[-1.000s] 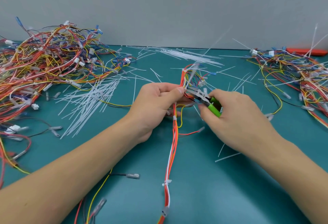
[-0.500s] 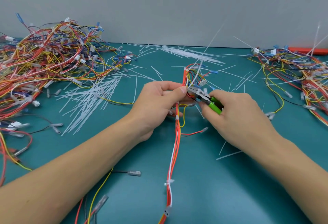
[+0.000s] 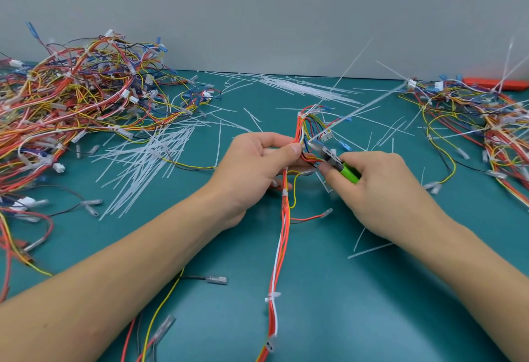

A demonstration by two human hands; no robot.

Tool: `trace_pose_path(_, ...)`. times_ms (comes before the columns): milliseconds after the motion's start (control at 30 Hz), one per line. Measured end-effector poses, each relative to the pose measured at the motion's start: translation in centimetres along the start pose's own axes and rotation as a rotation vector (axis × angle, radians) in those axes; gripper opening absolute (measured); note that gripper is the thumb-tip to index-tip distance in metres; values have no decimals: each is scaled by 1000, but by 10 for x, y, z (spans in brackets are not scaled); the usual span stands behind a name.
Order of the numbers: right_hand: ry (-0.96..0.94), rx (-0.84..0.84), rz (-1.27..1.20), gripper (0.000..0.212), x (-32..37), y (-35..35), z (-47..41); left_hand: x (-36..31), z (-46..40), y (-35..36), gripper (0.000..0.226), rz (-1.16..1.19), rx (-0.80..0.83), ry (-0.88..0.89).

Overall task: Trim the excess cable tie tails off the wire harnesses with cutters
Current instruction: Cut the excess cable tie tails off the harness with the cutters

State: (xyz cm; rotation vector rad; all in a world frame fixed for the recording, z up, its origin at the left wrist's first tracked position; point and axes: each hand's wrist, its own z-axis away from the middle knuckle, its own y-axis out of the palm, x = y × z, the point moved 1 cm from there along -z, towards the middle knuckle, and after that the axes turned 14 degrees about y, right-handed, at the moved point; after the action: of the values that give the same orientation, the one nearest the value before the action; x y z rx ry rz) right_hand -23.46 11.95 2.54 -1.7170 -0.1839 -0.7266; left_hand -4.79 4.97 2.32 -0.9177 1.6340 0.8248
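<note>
Over the middle of the teal bench (image 3: 329, 304), the left hand (image 3: 254, 172) grips a wire harness (image 3: 282, 235) just below its fanned-out top, thumb and curled fingers (image 3: 294, 149) clamped on the red, orange and white bundle. From that grip the harness runs down toward the near edge, bound by a white tie (image 3: 272, 296) partway along and ending in a small connector (image 3: 269, 346). Just beside the left thumb, the right hand (image 3: 383, 189) holds green-handled cutters (image 3: 336, 162), its fingers wrapped round the handles; the metal nose points up and left into the loose wires at the top of the harness. Whether the blades are closed on anything I cannot tell. A long white cable tie tail (image 3: 363, 106) rises from the harness top, slanting up and to the right.

Far left, a large heap of harnesses (image 3: 74, 109) lies tangled on the bench. Between it and the left hand is a scatter of cut white tails (image 3: 148, 167), with more strewn along the far edge (image 3: 300, 86). A second heap (image 3: 486, 129) sits at the right, several long tails sticking up from it, with an orange object (image 3: 498, 84) behind it against the grey wall.
</note>
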Motion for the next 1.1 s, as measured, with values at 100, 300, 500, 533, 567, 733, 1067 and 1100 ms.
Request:
trace_pose_path(100,5,-7,-55,55,3,-1,0,-1,0,1,9,9,-2,5)
trace_pose_path(300,162,76,-324,51,2,-9,-8,-1,-1,-2,7,-6,-30,-6)
trace_pose_path(500,415,541,-1113,25,2,-30,-12,-2,-3,-3,8,-37,-16,-20)
trace_pose_path(533,423,592,-1195,22,3,-31,-12,-2,-3,-4,10,-39,-7,-27)
trace_pose_path(567,427,604,-1237,22,4,-31,-12,-3,-3,-4,12,-38,2,-33)
trace_pose_path(733,383,423,-1197,22,4,-23,-9,-6,-2,-3,26,-2,30,-58)
trace_pose_path(1067,374,379,-1182,22,5,-19,-11,-6,0,1,23,-126,175,38)
trace_pose_path(1100,379,371,-1173,15,5,-17,-11,-6,0,1,23,-148,185,44)
